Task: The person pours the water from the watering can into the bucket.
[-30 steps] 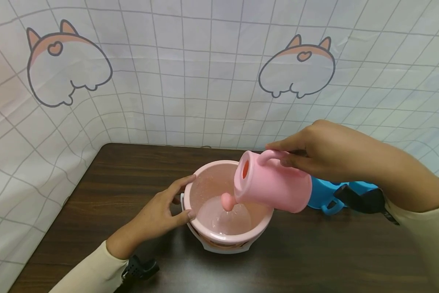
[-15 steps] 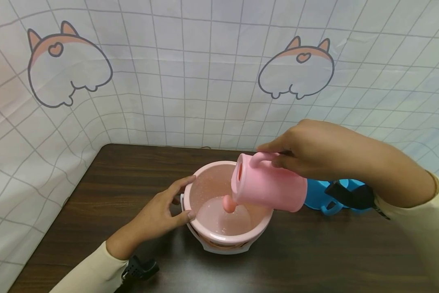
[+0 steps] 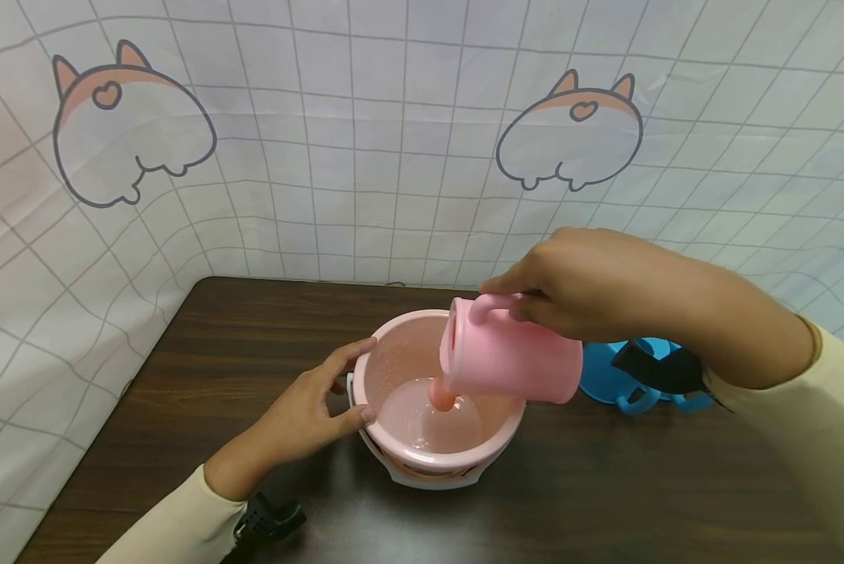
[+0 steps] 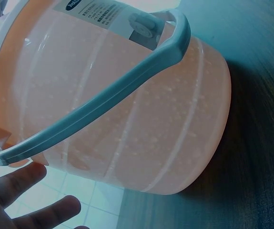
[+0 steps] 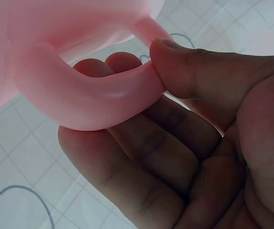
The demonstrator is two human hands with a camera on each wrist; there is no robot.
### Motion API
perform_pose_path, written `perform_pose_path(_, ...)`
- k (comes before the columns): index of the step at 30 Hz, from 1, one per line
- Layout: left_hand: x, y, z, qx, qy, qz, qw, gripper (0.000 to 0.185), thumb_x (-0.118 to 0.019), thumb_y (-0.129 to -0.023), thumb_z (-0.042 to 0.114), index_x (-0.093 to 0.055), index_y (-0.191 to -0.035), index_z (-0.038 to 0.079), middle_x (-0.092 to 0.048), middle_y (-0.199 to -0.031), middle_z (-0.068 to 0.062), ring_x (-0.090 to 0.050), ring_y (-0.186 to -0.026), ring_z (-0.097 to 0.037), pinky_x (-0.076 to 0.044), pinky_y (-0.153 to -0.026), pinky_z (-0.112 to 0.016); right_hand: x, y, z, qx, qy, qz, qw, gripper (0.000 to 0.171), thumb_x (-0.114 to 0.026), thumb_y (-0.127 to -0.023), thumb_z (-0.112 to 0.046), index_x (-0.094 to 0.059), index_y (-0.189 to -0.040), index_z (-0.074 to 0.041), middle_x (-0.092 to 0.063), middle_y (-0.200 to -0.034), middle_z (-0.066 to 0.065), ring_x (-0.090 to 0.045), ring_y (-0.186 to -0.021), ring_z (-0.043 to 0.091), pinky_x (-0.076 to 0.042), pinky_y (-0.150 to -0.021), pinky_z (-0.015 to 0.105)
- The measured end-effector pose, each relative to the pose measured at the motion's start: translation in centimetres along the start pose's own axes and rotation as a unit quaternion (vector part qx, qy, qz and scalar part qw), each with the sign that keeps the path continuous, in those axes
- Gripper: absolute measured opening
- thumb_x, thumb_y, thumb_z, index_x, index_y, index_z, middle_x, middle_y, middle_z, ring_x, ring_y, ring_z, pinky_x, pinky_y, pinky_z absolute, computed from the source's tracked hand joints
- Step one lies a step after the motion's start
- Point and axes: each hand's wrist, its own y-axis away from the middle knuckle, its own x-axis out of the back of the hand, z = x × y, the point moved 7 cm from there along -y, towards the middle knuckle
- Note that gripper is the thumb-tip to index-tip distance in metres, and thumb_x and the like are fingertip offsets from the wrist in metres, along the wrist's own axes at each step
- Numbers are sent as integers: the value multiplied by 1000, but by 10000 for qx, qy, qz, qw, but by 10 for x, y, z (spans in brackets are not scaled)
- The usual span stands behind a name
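Note:
In the head view, a pale pink bucket point(image 3: 432, 460) stands on the dark wooden table, with clear liquid point(image 3: 422, 423) showing bright glints at its bottom. My left hand point(image 3: 302, 411) holds the bucket's left rim, thumb and index fingertip on it; other fingers stay outside, near the grey-blue bail handle point(image 4: 98, 107) in the left wrist view. A pink watering can point(image 3: 517, 356) is tipped over the bucket's right side, its coral spout head point(image 3: 441, 394) pointing down inside. My right hand point(image 3: 577, 278) grips its handle point(image 5: 94, 102), fingers looped through and thumb on it.
Blue items with curved handles point(image 3: 636, 401), partly behind the right wrist, sit on the table to the right of the bucket. A white gridded curtain point(image 3: 394, 141) with cartoon dog prints hangs behind and at the left. Black wrist devices sit on both wrists.
My right hand and the watering can have shifted slightly left, with the can's mouth turned further from view. More of the blue items shows. The left hand and bucket stay put.

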Motion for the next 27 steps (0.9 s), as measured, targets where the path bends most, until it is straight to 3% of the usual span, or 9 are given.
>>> perform_pose_path(10, 0, 0, 0, 41, 5, -7, 10000, 79, -74, -91, 37, -35, -159, 27, -63, -133, -1, -65, -96, -14, -54, -86, -47, 0, -4, -4, 82, 93, -93, 9999, 32, -69, -99, -22, -73, -128, -32, -73, -102, -8, -63, -84, 13, -53, -74, 39)
perform_pose_path(27, 0, 0, 1, 52, 52, 12, 10000, 78, -74, -91, 36, -35, -158, 27, -62, -133, 0, -66, -95, -15, -54, -85, -49, -2, -4, 0, -86, -34, -112, 9999, 32, -71, -98, -24, -73, -128, -35, -73, -101, -10, -61, -80, 11, -51, -69, 35)
